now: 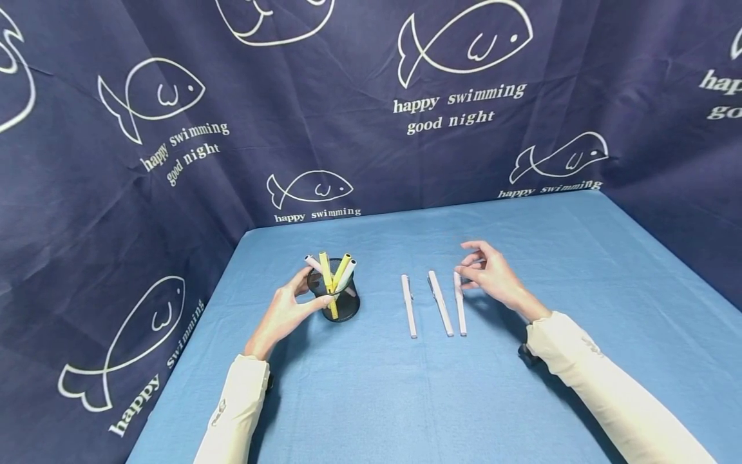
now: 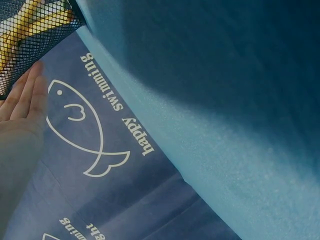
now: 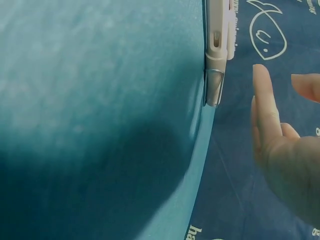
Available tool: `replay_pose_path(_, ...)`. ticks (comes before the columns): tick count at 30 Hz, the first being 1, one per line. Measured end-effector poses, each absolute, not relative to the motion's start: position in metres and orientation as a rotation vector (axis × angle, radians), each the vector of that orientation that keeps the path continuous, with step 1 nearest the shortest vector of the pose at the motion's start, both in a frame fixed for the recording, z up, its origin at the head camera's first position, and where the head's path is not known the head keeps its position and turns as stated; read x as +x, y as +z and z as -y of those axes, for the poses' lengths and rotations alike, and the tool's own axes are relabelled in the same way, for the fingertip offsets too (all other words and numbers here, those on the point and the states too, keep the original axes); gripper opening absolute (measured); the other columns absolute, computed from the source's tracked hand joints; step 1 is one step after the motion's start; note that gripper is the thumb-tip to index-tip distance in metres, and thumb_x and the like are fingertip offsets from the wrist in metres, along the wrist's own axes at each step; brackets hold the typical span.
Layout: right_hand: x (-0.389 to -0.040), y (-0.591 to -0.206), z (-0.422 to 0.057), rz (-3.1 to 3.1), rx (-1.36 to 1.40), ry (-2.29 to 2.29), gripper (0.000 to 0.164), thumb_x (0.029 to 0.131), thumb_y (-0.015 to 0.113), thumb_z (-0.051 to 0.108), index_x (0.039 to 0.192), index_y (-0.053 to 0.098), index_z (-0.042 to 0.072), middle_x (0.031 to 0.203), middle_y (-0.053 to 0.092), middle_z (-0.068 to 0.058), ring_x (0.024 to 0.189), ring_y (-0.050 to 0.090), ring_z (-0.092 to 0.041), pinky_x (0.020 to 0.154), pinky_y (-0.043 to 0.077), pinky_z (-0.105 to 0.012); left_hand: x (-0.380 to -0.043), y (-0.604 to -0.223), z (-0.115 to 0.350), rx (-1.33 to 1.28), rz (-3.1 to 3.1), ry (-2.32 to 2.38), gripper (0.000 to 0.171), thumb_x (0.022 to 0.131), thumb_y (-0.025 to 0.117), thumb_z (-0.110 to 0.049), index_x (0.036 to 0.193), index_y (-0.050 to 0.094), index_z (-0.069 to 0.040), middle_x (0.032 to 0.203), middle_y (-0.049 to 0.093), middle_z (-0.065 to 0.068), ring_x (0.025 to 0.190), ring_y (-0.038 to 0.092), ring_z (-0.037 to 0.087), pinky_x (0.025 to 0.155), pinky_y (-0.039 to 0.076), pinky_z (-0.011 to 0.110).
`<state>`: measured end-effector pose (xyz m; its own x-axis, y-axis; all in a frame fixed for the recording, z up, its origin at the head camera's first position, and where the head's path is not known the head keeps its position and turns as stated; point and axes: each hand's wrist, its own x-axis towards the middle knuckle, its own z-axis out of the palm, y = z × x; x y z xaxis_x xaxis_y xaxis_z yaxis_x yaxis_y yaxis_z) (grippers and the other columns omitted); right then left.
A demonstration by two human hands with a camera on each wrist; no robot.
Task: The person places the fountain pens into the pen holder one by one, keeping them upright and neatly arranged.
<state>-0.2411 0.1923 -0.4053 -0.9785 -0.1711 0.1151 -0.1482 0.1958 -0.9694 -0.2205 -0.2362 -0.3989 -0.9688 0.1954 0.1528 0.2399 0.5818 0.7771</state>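
Note:
In the head view my left hand [image 1: 288,312] holds a black mesh pen holder [image 1: 350,308], thumb in front and fingers at its far side. The left wrist view shows the fingers of my left hand [image 2: 25,100] along the mesh. Yellow pens [image 1: 325,265] and pale pens [image 1: 348,274] stick up out of the holder, leaning different ways. My right hand [image 1: 489,276] hovers at the far end of the rightmost pale pen [image 1: 461,312], thumb and index finger apart. In the right wrist view, a pen [image 3: 216,45] lies beside the spread fingers.
Two more pale pens, the middle one [image 1: 442,306] and the left one [image 1: 409,309], lie on the blue tablecloth [image 1: 371,399] between the hands. Dark blue curtains [image 1: 371,142] printed with white fish hang behind the table and along its sides.

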Motion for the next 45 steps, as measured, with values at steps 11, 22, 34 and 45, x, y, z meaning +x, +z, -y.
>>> replay_pose_path(11, -0.2397, -0.4072, -0.1932, -2.349, -0.261, -1.910, 0.065, 0.097, 0.065, -0.004, 0.151, 0.030, -0.013, 0.111, 0.052, -0.023, 0.091, 0.066, -0.029, 0.079, 0.061, -0.044, -0.2211, -0.3992, 0.2374, -0.366, 2.754, -1.367, 0.089, 0.084, 0.083, -0.054, 0.156, 0.045, -0.018, 0.137, 0.066, 0.008, 0.129, 0.058, 0.036, 0.107, 0.044, 0.057)
replay_pose_path(22, -0.2387, -0.4092, -0.1989, -2.306, -0.238, -1.833, 0.066, 0.100, 0.060, -0.002, 0.154, 0.025, -0.012, 0.112, 0.055, -0.024, 0.096, 0.069, -0.034, 0.080, 0.061, -0.044, -0.2230, -0.4013, 0.2384, -0.369, 2.755, -1.360, 0.089, 0.085, 0.083, -0.052, 0.157, 0.044, -0.017, 0.139, 0.065, 0.009, 0.129, 0.058, 0.036, 0.107, 0.044, 0.059)
replay_pose_path(34, -0.2368, -0.4103, -0.2011, -2.256, -0.215, -1.763, 0.066, 0.099, 0.057, -0.005, 0.153, 0.020, -0.015, 0.109, 0.051, -0.024, 0.093, 0.069, -0.028, 0.081, 0.061, -0.045, -0.2212, -0.3987, 0.2375, -0.360, 2.761, -1.352, 0.089, 0.085, 0.083, -0.052, 0.157, 0.044, -0.017, 0.137, 0.066, 0.011, 0.128, 0.059, 0.036, 0.106, 0.044, 0.058)
replay_pose_path(45, -0.2347, -0.4080, -0.1992, -2.214, -0.147, -1.740, 0.069, 0.100, 0.059, -0.004, 0.156, 0.019, -0.013, 0.111, 0.051, -0.022, 0.097, 0.067, -0.030, 0.082, 0.061, -0.045, -0.2209, -0.3981, 0.2375, -0.370, 2.764, -1.352, 0.087, 0.086, 0.083, -0.050, 0.157, 0.044, -0.018, 0.137, 0.066, 0.010, 0.129, 0.059, 0.036, 0.106, 0.044, 0.059)
